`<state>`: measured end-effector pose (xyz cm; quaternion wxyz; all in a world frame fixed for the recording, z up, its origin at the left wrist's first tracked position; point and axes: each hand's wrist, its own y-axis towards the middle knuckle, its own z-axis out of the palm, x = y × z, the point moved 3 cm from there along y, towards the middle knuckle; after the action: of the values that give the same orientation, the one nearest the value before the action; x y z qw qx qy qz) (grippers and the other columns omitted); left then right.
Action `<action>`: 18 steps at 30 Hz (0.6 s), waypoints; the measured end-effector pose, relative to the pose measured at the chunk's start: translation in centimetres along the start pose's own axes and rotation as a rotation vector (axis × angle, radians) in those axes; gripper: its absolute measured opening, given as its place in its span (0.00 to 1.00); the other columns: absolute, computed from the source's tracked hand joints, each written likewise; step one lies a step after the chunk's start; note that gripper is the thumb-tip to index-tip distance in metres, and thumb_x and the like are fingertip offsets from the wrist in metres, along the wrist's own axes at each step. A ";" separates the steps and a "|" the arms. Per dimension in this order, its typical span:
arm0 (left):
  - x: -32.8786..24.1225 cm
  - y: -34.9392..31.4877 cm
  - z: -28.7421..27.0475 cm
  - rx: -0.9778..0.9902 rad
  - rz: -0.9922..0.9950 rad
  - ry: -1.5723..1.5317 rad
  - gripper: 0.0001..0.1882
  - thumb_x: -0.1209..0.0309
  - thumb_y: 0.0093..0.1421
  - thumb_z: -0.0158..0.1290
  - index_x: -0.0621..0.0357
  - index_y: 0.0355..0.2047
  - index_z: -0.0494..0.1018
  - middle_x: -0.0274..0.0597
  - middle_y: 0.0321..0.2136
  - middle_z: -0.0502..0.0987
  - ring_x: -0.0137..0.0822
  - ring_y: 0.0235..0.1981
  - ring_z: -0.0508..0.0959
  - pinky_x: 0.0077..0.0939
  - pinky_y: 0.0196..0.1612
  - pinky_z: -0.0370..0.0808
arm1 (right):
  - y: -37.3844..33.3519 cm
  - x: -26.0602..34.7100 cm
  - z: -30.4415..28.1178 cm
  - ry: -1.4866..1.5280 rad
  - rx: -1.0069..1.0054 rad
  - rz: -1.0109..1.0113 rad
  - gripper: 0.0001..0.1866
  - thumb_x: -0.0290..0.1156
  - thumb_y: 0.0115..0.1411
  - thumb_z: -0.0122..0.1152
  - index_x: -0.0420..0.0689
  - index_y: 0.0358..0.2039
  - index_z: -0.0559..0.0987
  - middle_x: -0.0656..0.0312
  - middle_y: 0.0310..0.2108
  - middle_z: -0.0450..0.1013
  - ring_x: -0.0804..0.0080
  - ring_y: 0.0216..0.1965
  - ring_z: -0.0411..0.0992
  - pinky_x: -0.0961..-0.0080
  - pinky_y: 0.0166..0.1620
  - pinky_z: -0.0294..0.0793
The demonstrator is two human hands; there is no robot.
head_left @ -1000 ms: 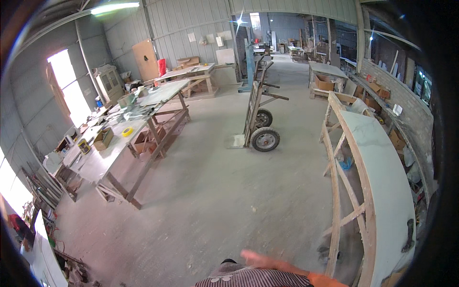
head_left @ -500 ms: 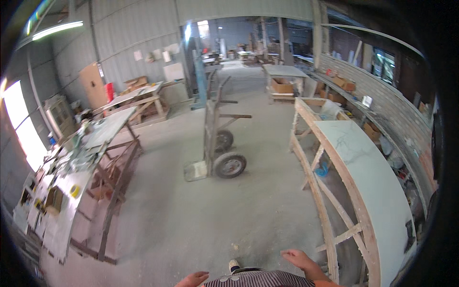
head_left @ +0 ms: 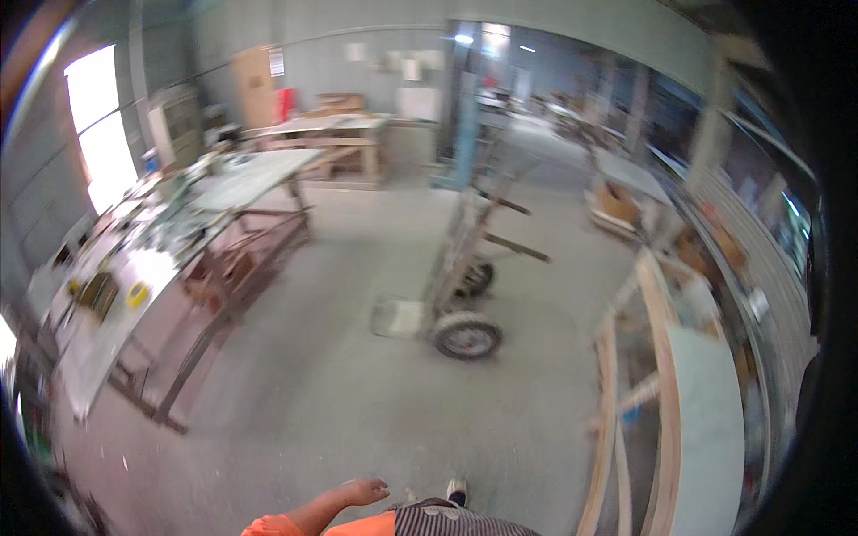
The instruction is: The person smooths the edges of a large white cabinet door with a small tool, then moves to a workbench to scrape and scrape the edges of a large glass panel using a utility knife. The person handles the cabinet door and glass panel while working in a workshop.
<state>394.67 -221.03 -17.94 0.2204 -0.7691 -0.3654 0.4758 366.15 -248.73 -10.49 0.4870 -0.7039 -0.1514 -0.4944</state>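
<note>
No lettering, numbers, brands or signs are standing out clearly enough to read. A white sheet (head_left: 277,61) is hanging at the upper right edge of a tan board (head_left: 254,87) by the far wall (head_left: 313,54), and it is showing faint grey marks that are blurring beyond reading. Farther right on that wall, a small pale sheet (head_left: 356,52) and another pale sheet (head_left: 411,70) are showing only as light patches; whether they are bearing print cannot be told.
</note>
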 end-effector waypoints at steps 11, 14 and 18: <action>-5.8 -2.6 1.3 -0.316 -0.224 -0.450 0.29 0.49 0.67 0.46 0.59 0.58 0.70 0.53 0.52 0.76 0.49 0.55 0.75 0.39 0.58 0.69 | 25.1 10.4 -2.1 -0.396 0.676 -0.321 0.26 0.30 0.62 0.63 0.45 0.60 0.70 0.58 0.45 0.77 0.70 0.42 0.74 0.71 0.47 0.76; -4.7 -2.9 1.7 -0.427 -0.295 -0.597 0.28 0.49 0.64 0.47 0.53 0.56 0.72 0.55 0.53 0.75 0.51 0.55 0.74 0.40 0.59 0.69 | 31.3 11.1 1.3 -0.799 0.832 -0.265 0.27 0.30 0.62 0.62 0.48 0.62 0.68 0.58 0.48 0.75 0.70 0.43 0.74 0.71 0.47 0.75; -2.7 -1.8 0.5 -0.431 -0.312 -0.660 0.28 0.48 0.64 0.48 0.54 0.56 0.72 0.54 0.52 0.76 0.51 0.55 0.75 0.40 0.58 0.69 | 35.4 10.4 8.2 -0.724 0.945 0.071 0.22 0.31 0.63 0.62 0.45 0.57 0.73 0.57 0.48 0.76 0.71 0.48 0.73 0.73 0.52 0.73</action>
<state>392.83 -221.93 -15.41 -0.0049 -0.5395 -0.6196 0.5701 400.06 -261.60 -20.99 0.6811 -0.5394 -0.4877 -0.0855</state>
